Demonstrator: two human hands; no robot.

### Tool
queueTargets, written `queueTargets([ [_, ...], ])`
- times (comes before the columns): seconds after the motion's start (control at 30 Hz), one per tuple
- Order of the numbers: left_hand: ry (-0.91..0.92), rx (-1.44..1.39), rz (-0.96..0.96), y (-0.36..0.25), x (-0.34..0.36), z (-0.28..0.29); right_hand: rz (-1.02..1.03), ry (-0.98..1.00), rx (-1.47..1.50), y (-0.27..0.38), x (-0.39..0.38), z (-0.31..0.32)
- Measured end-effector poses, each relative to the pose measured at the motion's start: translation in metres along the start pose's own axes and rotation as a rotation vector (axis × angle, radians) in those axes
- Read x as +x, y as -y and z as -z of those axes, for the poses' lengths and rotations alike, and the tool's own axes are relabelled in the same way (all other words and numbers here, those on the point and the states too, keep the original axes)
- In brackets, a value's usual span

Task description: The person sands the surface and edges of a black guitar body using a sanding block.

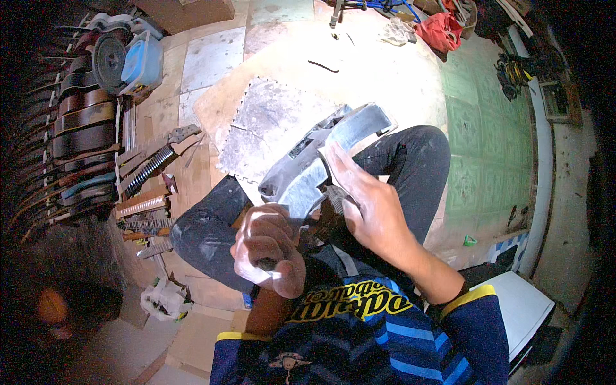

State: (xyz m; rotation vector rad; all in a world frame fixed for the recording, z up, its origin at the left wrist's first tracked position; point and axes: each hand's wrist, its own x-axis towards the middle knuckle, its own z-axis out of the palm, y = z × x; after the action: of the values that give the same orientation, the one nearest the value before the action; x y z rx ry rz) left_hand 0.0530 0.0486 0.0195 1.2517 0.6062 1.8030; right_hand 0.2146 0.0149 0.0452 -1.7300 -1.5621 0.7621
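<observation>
An electric guitar body [298,183], grey and white with dust and with cut-out cavities, rests tilted above my lap. My left hand [269,247] is closed in curled fingers at its near lower end, gripping it there. Along the body's right side lies my right hand [369,202], fingers stretched along the curved edge. Between its thumb and fingers sticks out a small grey sheet [335,199], which looks like sandpaper. Both hands are coated in pale dust. What lies under the right fingers is hidden.
Guitar necks [151,170] lie on the floor at left, beside a rack of guitar bodies [83,128]. A blue plastic container [141,61] stands behind them. A foam mat [269,109] lies ahead; a red bag [439,32] sits at far right, a white box [520,311] near right.
</observation>
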Motion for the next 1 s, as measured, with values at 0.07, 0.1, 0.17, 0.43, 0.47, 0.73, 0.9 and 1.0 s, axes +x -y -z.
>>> queueTargets([
  [0.07, 0.079, 0.019, -0.071, 0.0, 0.001, -0.001, 0.02, -0.026, 0.026, -0.021, 0.003, -0.001],
  [0.1, 0.12, 0.03, -0.1, 0.002, -0.002, 0.0, -0.045, 0.016, 0.146, -0.035, 0.014, -0.001],
  [0.17, 0.095, 0.02, -0.105, 0.006, -0.008, 0.001, -0.024, 0.027, 0.155, -0.032, 0.011, 0.002],
  [0.43, 0.025, 0.048, -0.021, 0.001, -0.018, 0.001, -0.003, 0.013, 0.198, -0.025, 0.006, 0.001],
  [0.47, 0.039, 0.057, -0.033, 0.002, -0.017, 0.004, -0.053, 0.029, 0.185, -0.007, -0.003, 0.006],
  [0.73, -0.017, 0.071, 0.034, 0.004, -0.021, 0.001, -0.236, 0.229, 0.069, -0.002, -0.034, -0.006],
  [0.9, 0.008, 0.032, -0.02, 0.009, -0.013, -0.003, 0.011, 0.036, 0.078, -0.004, -0.008, -0.017],
  [1.0, 0.059, -0.016, -0.069, 0.012, -0.013, -0.001, 0.021, 0.133, -0.073, -0.001, -0.03, -0.019],
])
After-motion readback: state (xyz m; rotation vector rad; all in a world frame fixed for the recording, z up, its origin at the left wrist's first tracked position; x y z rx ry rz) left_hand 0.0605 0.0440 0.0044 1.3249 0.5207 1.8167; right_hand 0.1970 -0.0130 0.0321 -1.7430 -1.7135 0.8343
